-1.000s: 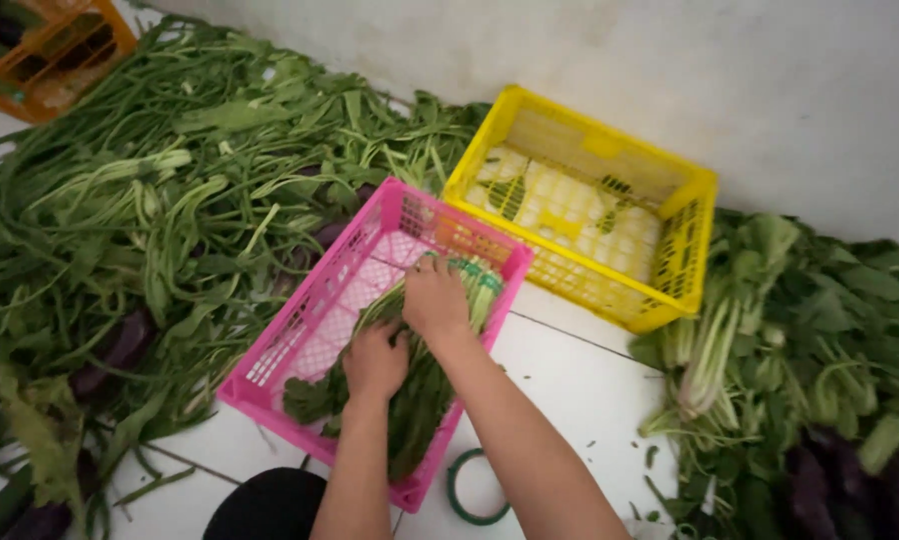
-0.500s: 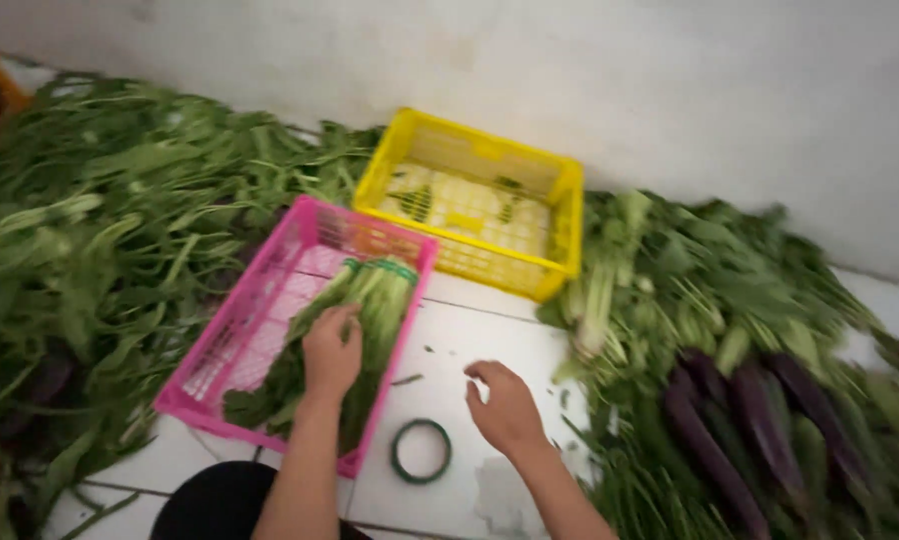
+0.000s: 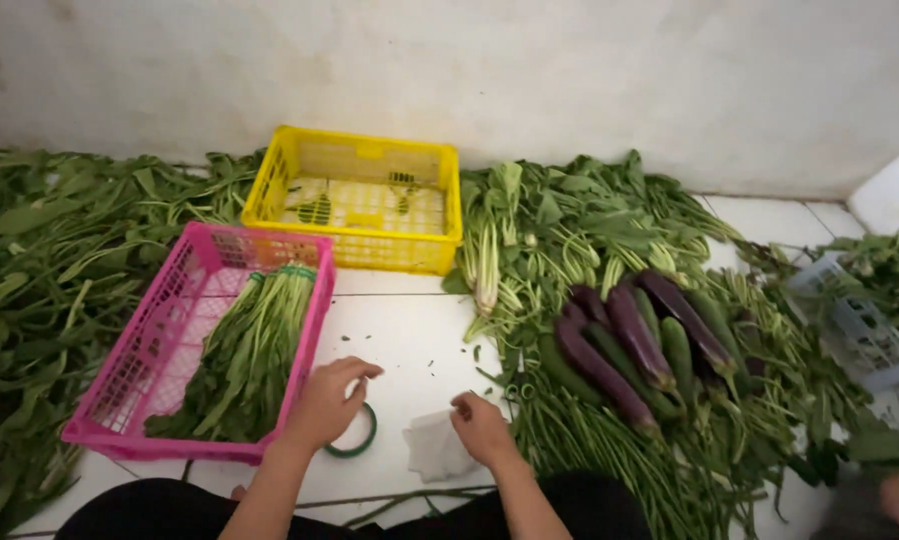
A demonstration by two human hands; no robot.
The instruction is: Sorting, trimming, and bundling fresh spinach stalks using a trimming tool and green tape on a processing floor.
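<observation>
— Both hands have come away from the pink crate (image 3: pixel 185 330): the left hand (image 3: pixel 327 405), which half a second ago pressed on the greens inside it, now rests on the white tiled floor (image 3: pixel 410 330) just outside the crate's near corner, over a green tape roll (image 3: pixel 355 432).

— And the other one?

— The right hand (image 3: pixel 482 428) has drawn in toward the body and sits beside a crumpled white scrap (image 3: pixel 434 447), touching its edge as far as I can tell. The view has also swung right, so the purple eggplants (image 3: pixel 630 345) and a grey basket (image 3: pixel 855 335) now show.

— Are the hands holding anything?

— The left one is loosely curled over the roll, fingers (image 3: pixel 362 372) bent; whether it grips the roll or only covers it, I cannot tell. The right one is half closed, knuckles up, and nothing shows in its grasp. They lie apart, the scrap between them.

— So the bundle is down?

— It looks released. The bundle of greens (image 3: pixel 245 355) lies lengthwise in the pink crate, stems toward the far wall with a green band around them, leaves toward the person, dark and slightly limp. A yellow crate (image 3: pixel 360 195) stands behind it, nearly empty.
</observation>
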